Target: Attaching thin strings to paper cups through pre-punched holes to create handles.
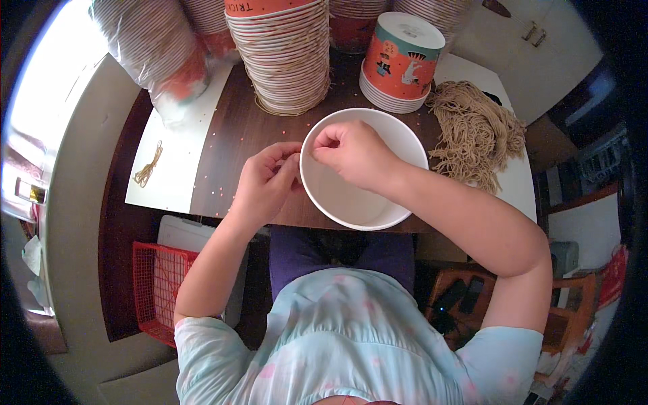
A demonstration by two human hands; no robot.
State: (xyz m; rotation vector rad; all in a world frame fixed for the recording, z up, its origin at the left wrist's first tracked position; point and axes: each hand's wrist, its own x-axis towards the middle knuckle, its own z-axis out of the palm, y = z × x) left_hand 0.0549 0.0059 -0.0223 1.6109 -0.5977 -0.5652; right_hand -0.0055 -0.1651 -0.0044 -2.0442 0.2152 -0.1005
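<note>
A white paper bucket (359, 196) stands mouth up at the table's front edge, its round inside facing me. My right hand (354, 152) reaches into it, fingers curled in a pinch by the inner wall near the left rim. Outside that same wall is my left hand (266, 179), its fingertips drawn together against the bucket. Whatever either set of fingertips holds is hidden or too small to make out. A large heap of tan cords (476, 131) lies to the right of the bucket.
Behind stand a tall nested stack of buckets (287, 64), a shorter upside-down orange and teal stack (405, 64) and a plastic-wrapped stack (152, 44). A small cord bundle (148, 165) lies on the left. Below the table is a red basket (158, 290).
</note>
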